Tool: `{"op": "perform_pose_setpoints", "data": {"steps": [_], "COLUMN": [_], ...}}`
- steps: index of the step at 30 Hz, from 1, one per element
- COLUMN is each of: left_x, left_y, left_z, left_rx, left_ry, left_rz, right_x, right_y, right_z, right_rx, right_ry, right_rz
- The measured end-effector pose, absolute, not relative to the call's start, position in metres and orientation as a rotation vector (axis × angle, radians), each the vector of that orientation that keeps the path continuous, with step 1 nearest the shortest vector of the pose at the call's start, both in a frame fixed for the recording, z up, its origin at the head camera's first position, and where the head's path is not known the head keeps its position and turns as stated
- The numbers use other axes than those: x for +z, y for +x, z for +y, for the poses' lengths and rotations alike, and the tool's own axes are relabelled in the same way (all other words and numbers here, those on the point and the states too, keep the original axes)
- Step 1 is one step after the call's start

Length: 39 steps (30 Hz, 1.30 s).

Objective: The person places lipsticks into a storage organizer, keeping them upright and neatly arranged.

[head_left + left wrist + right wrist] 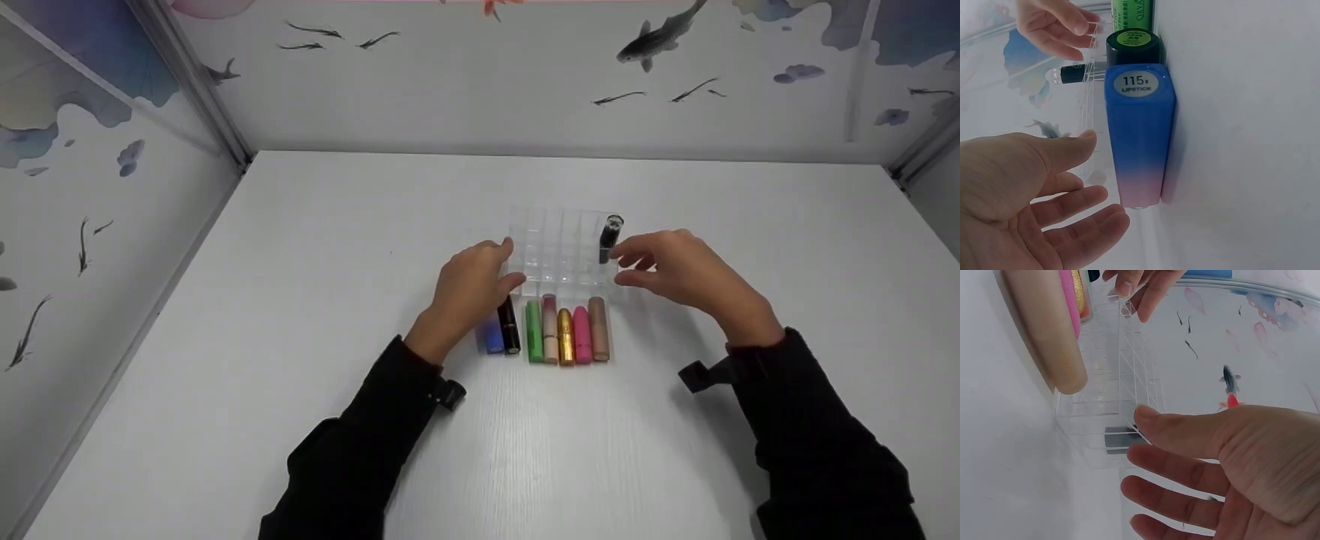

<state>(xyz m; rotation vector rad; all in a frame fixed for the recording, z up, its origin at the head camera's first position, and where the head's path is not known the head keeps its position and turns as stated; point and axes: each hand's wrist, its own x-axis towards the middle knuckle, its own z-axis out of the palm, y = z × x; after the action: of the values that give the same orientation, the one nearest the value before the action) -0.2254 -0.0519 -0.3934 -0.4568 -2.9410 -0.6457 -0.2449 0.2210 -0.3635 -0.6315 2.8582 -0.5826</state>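
A clear divided organizer [555,244] stands on the table, with a black clear-topped tube [610,238] upright in its far right compartment. My left hand [469,283] is at the organizer's left side, thumb and fingers apart; in the left wrist view it holds nothing. My right hand [679,268] is by the right side near the black tube, fingers loosely bent; whether it touches the plastic I cannot tell. In front lies a row: blue lipstick [1139,135], black tube [509,330], green lip balm [534,334], rosy-beige tube [550,341], gold tube [566,341], pink tube [582,337], brown tube [598,330].
The white table [300,300] extends around the organizer. Printed panels [465,90] with fish border its back and left sides. Dark wrist-worn devices [450,394] are on both sleeves.
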Motion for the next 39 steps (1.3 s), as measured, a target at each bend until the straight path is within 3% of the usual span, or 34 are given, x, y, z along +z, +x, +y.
{"op": "perform_pose_setpoints", "data": {"steps": [17,39], "left_x": [-0.394,-0.3941], "left_y": [-0.2256,-0.2263], "left_z": [-0.051,-0.0512], "left_rx": [-0.627,-0.625], "left_ry": [-0.453,-0.452], "left_rz": [-2.938,-2.953], "right_x": [-0.3699,-0.3691], "right_y": [-0.2471,-0.2429], "right_z": [0.2227,0.2164], "right_rx": [-0.548,-0.568], "right_ry": [-0.729,-0.639], "right_rz": [2.867,2.874]}}
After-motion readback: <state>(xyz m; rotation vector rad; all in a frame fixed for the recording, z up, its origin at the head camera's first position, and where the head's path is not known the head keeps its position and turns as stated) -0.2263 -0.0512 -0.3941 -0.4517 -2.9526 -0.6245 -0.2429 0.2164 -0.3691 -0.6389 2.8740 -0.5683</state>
